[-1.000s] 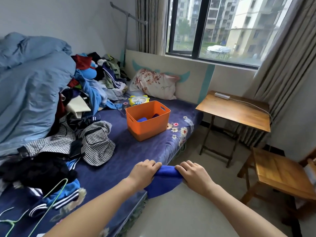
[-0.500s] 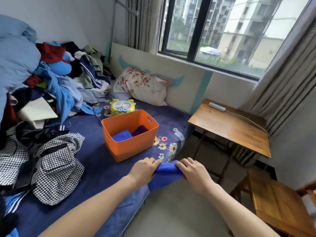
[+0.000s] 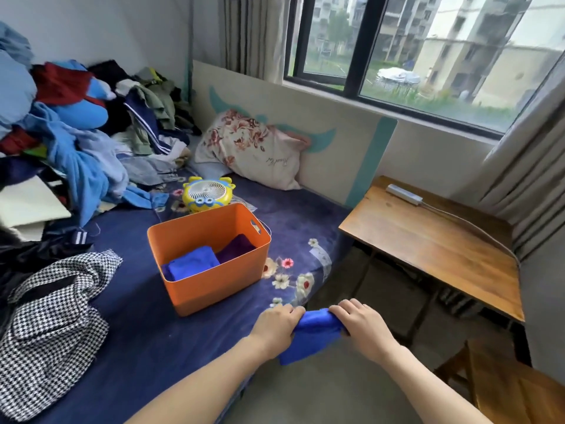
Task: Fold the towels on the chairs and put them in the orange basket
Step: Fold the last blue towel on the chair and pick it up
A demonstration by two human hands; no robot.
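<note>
Head view, left hand [image 3: 276, 328], right hand [image 3: 363, 328] grasping blue towel [image 3: 310, 338], its ends covered

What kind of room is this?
Most likely a bedroom in a flat: a bed with a floral pillow and a heap of clothes, and apartment blocks outside the window.

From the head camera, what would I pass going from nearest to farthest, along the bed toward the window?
The held towel → orange basket → yellow fan → flowered pillow → window.
</note>
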